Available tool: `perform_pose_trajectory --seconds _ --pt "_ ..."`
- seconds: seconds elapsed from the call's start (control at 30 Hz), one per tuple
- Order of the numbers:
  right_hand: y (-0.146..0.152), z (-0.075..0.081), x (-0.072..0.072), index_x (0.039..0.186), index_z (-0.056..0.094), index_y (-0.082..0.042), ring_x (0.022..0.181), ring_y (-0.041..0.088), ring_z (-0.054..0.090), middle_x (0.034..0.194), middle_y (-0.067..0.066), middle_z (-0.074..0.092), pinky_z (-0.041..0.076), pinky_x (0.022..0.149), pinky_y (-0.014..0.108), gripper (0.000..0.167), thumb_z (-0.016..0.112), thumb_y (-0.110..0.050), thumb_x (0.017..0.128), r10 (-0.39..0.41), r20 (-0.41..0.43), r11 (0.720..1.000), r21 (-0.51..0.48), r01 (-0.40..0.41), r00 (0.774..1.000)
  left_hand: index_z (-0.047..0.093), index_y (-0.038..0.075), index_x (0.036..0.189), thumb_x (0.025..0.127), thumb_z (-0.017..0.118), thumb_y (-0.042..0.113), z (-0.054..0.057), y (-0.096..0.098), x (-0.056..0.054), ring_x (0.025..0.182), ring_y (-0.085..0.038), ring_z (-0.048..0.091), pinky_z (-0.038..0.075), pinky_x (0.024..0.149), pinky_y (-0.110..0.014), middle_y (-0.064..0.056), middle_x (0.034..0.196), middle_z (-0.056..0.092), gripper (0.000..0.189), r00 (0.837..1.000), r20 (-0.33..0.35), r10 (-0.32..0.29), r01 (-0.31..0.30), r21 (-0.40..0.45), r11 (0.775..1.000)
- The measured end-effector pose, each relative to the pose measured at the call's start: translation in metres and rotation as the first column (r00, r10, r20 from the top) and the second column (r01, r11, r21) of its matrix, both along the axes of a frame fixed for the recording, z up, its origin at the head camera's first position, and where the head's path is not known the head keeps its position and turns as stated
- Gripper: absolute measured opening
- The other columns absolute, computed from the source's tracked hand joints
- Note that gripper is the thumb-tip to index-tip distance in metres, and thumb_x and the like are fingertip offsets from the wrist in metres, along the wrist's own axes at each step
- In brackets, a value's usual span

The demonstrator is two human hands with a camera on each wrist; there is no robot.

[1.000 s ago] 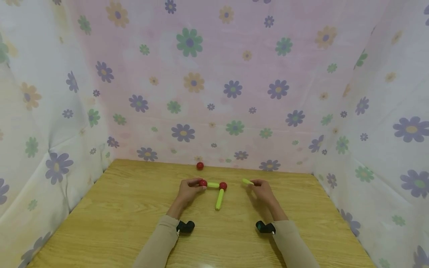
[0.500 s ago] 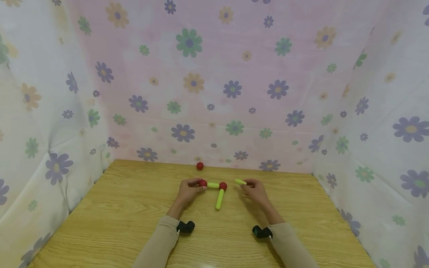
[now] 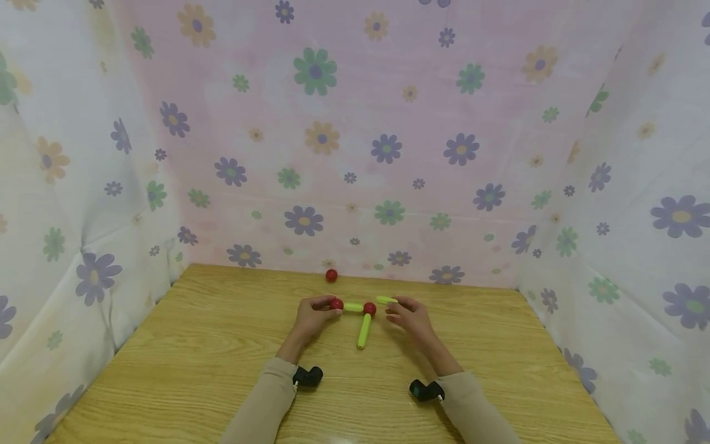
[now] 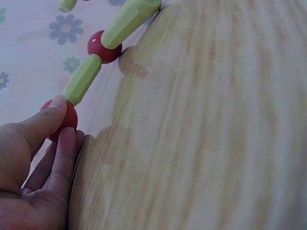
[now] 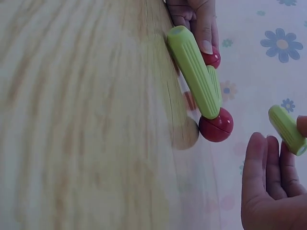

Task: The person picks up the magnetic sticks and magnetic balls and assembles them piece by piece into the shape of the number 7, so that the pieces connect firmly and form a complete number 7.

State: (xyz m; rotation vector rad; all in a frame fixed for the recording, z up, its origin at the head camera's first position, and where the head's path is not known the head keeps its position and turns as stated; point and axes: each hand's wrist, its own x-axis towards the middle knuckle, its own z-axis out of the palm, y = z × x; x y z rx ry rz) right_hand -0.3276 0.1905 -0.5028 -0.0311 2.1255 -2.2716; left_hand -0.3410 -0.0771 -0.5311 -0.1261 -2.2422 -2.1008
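My left hand point(image 3: 312, 317) pinches a red ball point(image 4: 67, 120) between thumb and fingers. From that ball a short yellow-green ribbed rod point(image 3: 353, 307) runs right to a second red ball point(image 3: 370, 309). A longer yellow-green rod point(image 3: 363, 333) joins the second ball and points toward the person. My right hand point(image 3: 412, 317) pinches a loose yellow-green rod point(image 5: 284, 125) between thumb and fingers. Its free end is close to the second ball, and in the right wrist view a gap shows between them.
Another red ball point(image 3: 331, 275) lies alone near the back edge of the wooden table point(image 3: 222, 345). A flowered cloth point(image 3: 355, 154) hangs behind the table and along both sides. Each wrist carries a small black camera point(image 3: 427, 390).
My right hand has moved left with the loose rod, bringing it close to the second ball. The left hand and the joined pieces have stayed in place.
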Motion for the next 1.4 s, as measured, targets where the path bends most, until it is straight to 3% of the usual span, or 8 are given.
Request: perform_pose_trajectory --seconds 0.27,0.43,0.77,1.03,1.17,1.33,1.4 --pt "-0.009 -0.001 0.004 0.123 0.061 0.008 0.093 0.011 0.073 0.105 0.005 0.072 0.06 0.089 0.027 0.025 0.061 -0.007 0.103 0.005 0.056 0.989 -0.145 0.003 0.998 0.07 -0.006 0.127 0.087 0.082 0.002 0.0 0.0 0.0 0.115 -0.037 0.068 0.06 0.086 -0.031 -0.027 0.124 0.07 0.043 1.0 -0.001 0.001 -0.001 0.0 1.0" --pt "-0.013 -0.003 0.01 0.116 0.064 0.009 0.09 0.012 0.075 0.099 0.005 0.075 0.06 0.087 0.025 0.021 0.06 -0.006 0.102 0.025 0.089 0.987 -0.159 -0.011 0.996 0.068 -0.009 0.128 0.088 0.081 0.001 0.0 0.001 0.001 0.115 -0.041 0.067 0.06 0.087 -0.035 -0.029 0.126 0.069 0.044 1.0 -0.017 -0.002 0.002 0.001 1.0" --pt "-0.018 -0.004 0.018 0.126 0.061 0.013 0.086 0.009 0.071 0.094 -0.002 0.072 0.06 0.083 0.025 0.032 0.059 -0.009 0.102 0.148 0.057 0.985 -0.094 -0.142 0.987 0.07 -0.005 0.129 0.087 0.082 0.003 0.0 0.0 0.0 0.111 -0.031 0.07 0.059 0.085 -0.026 -0.026 0.125 0.07 0.044 1.0 0.01 -0.002 0.002 -0.006 1.0" --pt "-0.018 -0.003 0.023 0.137 0.054 0.017 0.084 0.007 0.067 0.095 -0.002 0.069 0.059 0.08 0.022 0.044 0.055 -0.013 0.104 0.293 0.084 0.954 0.037 -0.297 0.952 0.07 -0.005 0.128 0.087 0.082 0.003 0.0 0.0 0.0 0.11 -0.032 0.069 0.059 0.085 -0.028 -0.026 0.124 0.07 0.043 1.0 0.009 -0.004 0.004 0.007 1.0" --pt "-0.018 -0.002 0.029 0.128 0.063 0.012 0.086 0.009 0.067 0.095 -0.001 0.07 0.059 0.082 0.025 0.04 0.063 -0.02 0.103 0.313 0.126 0.935 0.13 -0.329 0.941 0.069 -0.007 0.128 0.087 0.081 0.002 0.0 0.001 0.001 0.113 -0.037 0.068 0.059 0.088 -0.033 -0.027 0.124 0.07 0.043 1.0 -0.009 -0.005 0.005 0.013 1.0" --pt "-0.019 -0.004 0.033 0.113 0.072 0.003 0.079 0.009 0.062 0.086 -0.004 0.069 0.056 0.075 0.025 0.03 0.069 -0.024 0.1 0.347 0.163 0.901 0.217 -0.376 0.924 0.07 -0.007 0.127 0.087 0.082 0.002 0.0 0.0 0.001 0.113 -0.037 0.068 0.059 0.088 -0.033 -0.027 0.124 0.07 0.042 1.0 -0.015 0.001 -0.001 0.004 1.0" --pt "-0.018 -0.005 0.034 0.116 0.07 0.005 0.079 0.008 0.062 0.088 -0.005 0.07 0.055 0.074 0.024 0.032 0.068 -0.023 0.101 0.378 0.164 0.886 0.221 -0.408 0.911 0.07 -0.007 0.127 0.087 0.082 0.003 0.001 0.0 0.001 0.113 -0.037 0.068 0.059 0.088 -0.032 -0.027 0.124 0.07 0.042 1.0 -0.013 -0.001 0.001 -0.001 1.0"
